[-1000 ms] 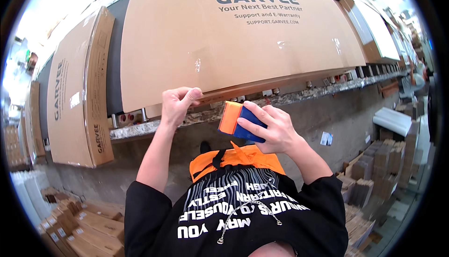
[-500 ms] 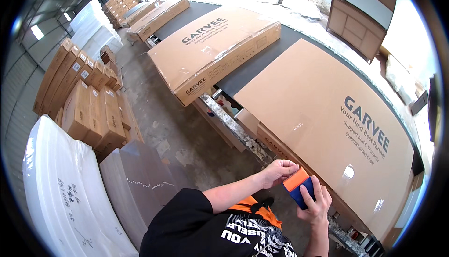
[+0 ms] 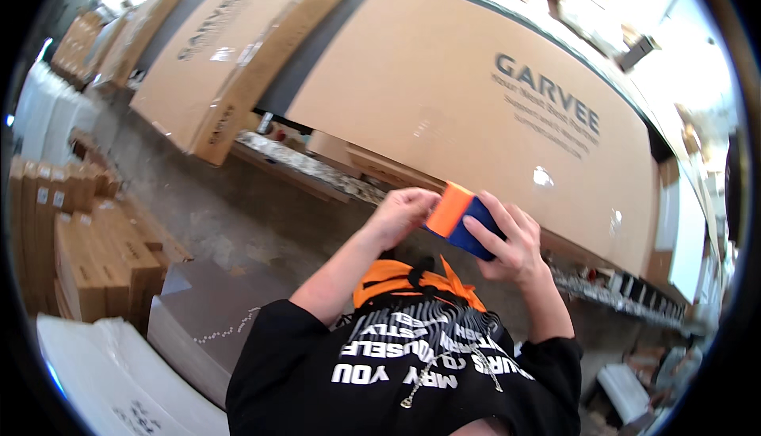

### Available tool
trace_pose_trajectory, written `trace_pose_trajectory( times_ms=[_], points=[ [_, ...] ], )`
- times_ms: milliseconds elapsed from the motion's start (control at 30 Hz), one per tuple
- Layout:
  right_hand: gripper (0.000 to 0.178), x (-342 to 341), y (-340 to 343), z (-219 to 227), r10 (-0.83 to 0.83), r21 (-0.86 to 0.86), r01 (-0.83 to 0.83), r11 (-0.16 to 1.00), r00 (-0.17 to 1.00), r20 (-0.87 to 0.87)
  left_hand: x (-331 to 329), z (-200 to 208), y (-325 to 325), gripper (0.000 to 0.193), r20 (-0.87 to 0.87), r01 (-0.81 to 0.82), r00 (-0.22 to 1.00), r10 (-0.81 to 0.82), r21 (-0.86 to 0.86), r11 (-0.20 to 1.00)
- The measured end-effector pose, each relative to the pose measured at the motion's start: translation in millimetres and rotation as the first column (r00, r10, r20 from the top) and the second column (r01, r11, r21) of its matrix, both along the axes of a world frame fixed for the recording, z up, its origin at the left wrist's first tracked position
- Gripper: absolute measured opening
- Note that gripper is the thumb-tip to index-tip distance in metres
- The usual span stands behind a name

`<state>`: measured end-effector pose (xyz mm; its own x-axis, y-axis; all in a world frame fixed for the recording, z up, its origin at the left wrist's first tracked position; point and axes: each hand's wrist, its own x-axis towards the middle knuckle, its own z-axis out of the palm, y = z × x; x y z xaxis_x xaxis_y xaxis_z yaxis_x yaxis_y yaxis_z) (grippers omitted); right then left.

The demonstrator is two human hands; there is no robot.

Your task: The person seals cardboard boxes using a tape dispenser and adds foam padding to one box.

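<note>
My right hand grips a small blue block with an orange end, held up in front of my chest. My left hand is at the orange end of the block, fingers curled against it. Both forearms come up from a black shirt with white lettering and an orange band. Behind the hands a large flat cardboard box lies on a conveyor.
A second long cardboard box lies to the left on the roller conveyor. Stacks of smaller cartons stand at the left. Grey flat panels and white wrapped sheets lie at the lower left on the concrete floor.
The view has swung round; the boxes now slant from upper left to right. Both hands stay on the blue and orange block, held at chest height.
</note>
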<state>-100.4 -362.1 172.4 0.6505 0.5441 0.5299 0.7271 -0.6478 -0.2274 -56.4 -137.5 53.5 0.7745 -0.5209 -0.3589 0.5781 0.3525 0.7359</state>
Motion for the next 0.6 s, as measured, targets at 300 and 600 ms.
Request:
trace_pose_trajectory(
  times_ms=[300, 600],
  points=[
    [0.076, -15.4, -14.3, -17.1, -0.043, 0.23, 0.053, 0.972, 0.998, -0.05, -5.2, 60.8, -12.3, 0.032, -0.117, 0.067, 0.989, -0.09, -0.188, 0.98],
    [0.083, -22.7, -24.6, -16.9, -0.07, 0.208, 0.087, 0.974, 0.994, -0.087, -13.1, 79.2, -21.8, 0.023, -0.229, 0.07, 0.962, -0.146, -0.312, 0.948]
  ],
)
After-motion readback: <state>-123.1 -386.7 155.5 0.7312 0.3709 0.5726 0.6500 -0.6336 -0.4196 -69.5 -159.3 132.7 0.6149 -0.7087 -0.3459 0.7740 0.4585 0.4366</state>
